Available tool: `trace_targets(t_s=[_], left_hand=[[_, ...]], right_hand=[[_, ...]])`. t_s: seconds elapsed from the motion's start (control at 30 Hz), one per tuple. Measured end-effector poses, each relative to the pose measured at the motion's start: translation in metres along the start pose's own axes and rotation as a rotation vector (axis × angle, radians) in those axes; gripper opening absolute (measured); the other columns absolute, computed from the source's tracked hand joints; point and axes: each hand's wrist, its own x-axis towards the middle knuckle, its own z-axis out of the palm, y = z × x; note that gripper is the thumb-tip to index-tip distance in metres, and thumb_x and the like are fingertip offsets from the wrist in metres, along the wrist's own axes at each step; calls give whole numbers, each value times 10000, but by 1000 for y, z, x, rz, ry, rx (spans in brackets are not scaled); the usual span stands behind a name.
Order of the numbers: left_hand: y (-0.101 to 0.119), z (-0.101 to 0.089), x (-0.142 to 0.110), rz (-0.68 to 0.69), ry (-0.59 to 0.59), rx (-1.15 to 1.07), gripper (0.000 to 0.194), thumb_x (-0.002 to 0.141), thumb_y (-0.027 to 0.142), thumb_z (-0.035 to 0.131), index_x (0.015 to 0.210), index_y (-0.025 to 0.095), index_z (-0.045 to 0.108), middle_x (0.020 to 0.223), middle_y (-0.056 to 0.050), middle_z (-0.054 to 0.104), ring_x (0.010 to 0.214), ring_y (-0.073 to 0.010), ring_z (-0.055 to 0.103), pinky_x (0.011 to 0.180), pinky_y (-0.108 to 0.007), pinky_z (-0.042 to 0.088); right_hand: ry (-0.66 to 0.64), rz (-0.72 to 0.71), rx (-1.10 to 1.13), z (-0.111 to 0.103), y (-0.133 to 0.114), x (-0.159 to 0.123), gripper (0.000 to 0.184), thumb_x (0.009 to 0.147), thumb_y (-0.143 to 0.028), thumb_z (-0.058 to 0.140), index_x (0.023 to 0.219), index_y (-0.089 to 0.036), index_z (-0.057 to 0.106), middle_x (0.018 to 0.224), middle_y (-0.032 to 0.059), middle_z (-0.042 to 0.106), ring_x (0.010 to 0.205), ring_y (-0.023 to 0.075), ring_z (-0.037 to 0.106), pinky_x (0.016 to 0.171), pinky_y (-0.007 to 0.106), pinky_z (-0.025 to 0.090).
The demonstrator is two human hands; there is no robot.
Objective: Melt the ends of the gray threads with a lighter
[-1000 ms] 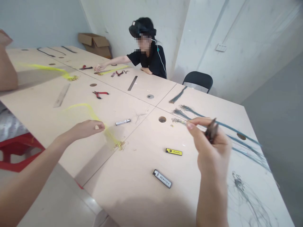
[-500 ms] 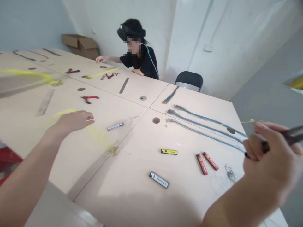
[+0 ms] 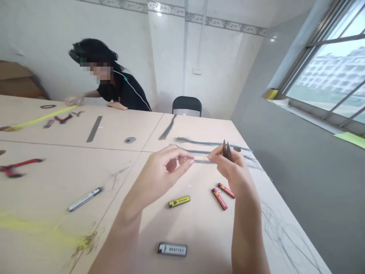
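My right hand is closed around a dark two-pointed tool, its slightly parted tips sticking up above the fingers. The thumb and forefinger of that hand pinch a small pale yellow bit at their ends. Facing it a short gap away, my left hand has its thumb and forefinger pinched together; whatever lies between them is too fine to make out. Both hands hover above bundles of blue-grey strands on the table. Below them lie a yellow lighter and two red lighters.
A white lighter lies at the front, another lighter to the left. Yellow strands spread at lower left, near red-handled pliers. Across the table a person sits reaching toward a yellow bundle. A chair stands behind.
My left hand has moved right, away from the yellow strands, to meet my right hand over the blue-grey bundles. The view has swung right. The tool's tips now point up.
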Motion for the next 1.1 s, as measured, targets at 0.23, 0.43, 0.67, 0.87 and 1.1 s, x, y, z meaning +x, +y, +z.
trace_targets(t_s=[0.23, 0.43, 0.67, 0.87, 1.1], left_hand=[[-8, 14, 8, -59, -74, -87, 227, 910, 435, 612, 902, 257, 753, 747, 4, 595, 621, -114, 486, 533, -239, 362], [-11, 10, 10, -64, -72, -70, 202, 901, 395, 603, 836, 261, 740, 684, 17, 556, 594, -111, 454, 512, -241, 332], [-11, 5, 8, -32, -197, -88, 202, 922, 355, 597, 793, 273, 728, 677, 36, 593, 605, -103, 488, 531, -222, 366], [-10, 6, 9, -46, -114, -112, 160, 866, 275, 609, 730, 235, 684, 606, 39, 502, 581, -99, 457, 501, -222, 322], [-13, 11, 9, -74, 41, -241, 164, 876, 316, 612, 757, 208, 643, 726, 12, 604, 657, -115, 512, 549, -231, 380]], right_hand=[[-138, 48, -187, 5, -16, -5, 149, 839, -287, 703, 725, -214, 641, 617, -49, 446, 568, 99, 353, 527, 256, 281], [-153, 11, -201, 9, -12, 0, 126, 849, -264, 680, 737, -215, 650, 659, -36, 491, 598, 107, 402, 549, 262, 326], [-242, -36, -239, 2, -5, 3, 141, 845, -263, 669, 715, -212, 647, 607, -49, 448, 547, 94, 341, 500, 256, 277], [-269, -16, -201, 3, -3, 5, 134, 833, -263, 684, 716, -212, 646, 621, -46, 464, 563, 95, 370, 508, 245, 302], [-200, 49, -96, 8, -4, 5, 138, 809, -308, 730, 721, -225, 664, 596, -53, 431, 544, 92, 350, 512, 249, 298]])
